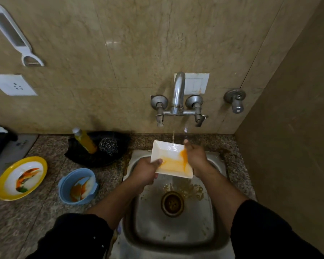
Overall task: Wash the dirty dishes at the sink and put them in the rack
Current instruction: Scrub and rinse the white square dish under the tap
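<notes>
Your left hand (148, 171) grips the near left corner of the white dish (169, 163), thumb on the rim. The dish sits between your hands above the sink (176, 232), hollow side up, far edge toward the tap (178, 94) and under its stream. From here I cannot tell which side is longer. Your right hand (195, 156) lies over the right edge, blurred, so I cannot tell its hold.

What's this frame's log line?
phase: rinsing | left hand: holds dish | right hand: on dish | tap: running | queued: plate, bowl
</notes>
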